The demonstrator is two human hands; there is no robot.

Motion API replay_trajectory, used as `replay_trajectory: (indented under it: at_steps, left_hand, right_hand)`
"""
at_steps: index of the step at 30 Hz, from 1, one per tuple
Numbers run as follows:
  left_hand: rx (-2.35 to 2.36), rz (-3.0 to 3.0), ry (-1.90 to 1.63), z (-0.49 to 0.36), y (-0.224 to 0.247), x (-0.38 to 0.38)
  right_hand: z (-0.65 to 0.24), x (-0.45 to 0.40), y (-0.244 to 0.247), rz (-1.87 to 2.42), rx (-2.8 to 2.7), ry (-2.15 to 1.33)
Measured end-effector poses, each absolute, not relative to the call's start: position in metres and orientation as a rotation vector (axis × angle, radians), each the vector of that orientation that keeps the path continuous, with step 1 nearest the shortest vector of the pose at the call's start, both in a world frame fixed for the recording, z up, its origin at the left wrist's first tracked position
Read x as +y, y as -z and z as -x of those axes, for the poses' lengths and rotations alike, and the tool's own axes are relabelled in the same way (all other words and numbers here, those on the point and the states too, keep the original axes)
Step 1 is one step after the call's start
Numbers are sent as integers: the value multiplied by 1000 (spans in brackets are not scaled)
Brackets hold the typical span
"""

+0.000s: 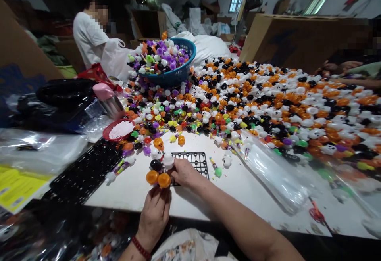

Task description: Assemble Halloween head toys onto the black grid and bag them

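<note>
My left hand [154, 212], with a dark red bead bracelet, is closed at the table's near edge. Its fingers grip a small bunch of Halloween toys with round heads; two orange pumpkin heads [158, 179] stick out at the front. Behind them in the bunch are a black head [156, 165] and a white ghost head [156, 153]. At the bunch's right side my right hand [183, 172] pinches a white-headed toy [168, 160]. Under both hands lies a black plastic grid tray [199, 162], partly hidden by my right hand and the bunch.
Loose toys [268, 94] are heaped across the back and right. A blue basket [190, 50] of toys stands behind. Clear plastic bags [272, 173] lie right; black grids [86, 171], a red dish [108, 131] and a pink-capped bottle [110, 102] left. A person [89, 35] stands beyond.
</note>
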State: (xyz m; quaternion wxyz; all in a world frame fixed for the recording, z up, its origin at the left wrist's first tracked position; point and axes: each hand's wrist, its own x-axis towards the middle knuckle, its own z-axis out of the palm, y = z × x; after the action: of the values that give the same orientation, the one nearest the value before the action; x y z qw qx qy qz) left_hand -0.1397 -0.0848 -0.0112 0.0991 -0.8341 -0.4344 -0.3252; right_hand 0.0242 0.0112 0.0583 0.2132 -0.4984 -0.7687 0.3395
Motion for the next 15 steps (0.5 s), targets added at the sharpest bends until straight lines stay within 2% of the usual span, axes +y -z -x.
replay_trajectory:
  at_steps: [10,15]
  left_hand:
    - [-1226,2445,972,144,19,-82]
    - [-1158,2410,977,143,16,-79]
  right_hand:
    - [-25,12,-48,1371,-2326,-803]
    - [-48,32,-58,1429,-2139,-871]
